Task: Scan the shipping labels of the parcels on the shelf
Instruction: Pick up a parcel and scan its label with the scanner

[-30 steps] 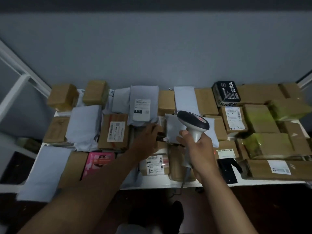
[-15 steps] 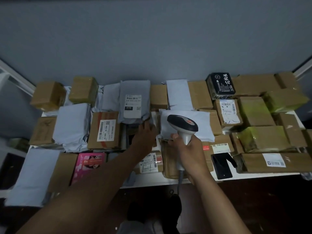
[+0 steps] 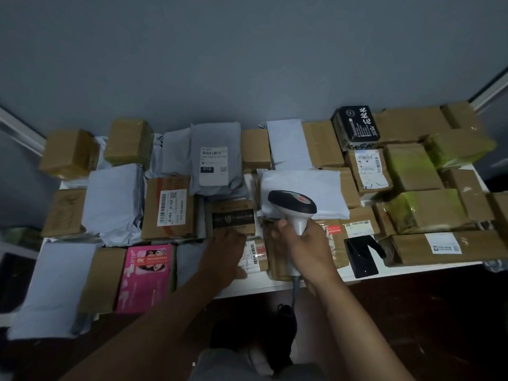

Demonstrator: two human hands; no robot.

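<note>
With many parcels unscanned, the scanner (image 3: 292, 204) is gripped by the right hand (image 3: 305, 250); just left, a small box (image 3: 233, 217) is touched by the left hand (image 3: 224, 255), fingers loosely extended.

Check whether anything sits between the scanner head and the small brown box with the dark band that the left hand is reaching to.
Nothing visible does. The scanner, gripped by the right hand, has its head just right of the small brown box; only a narrow open gap lies between them. The left hand lies at the box's near edge, below that gap.
</note>
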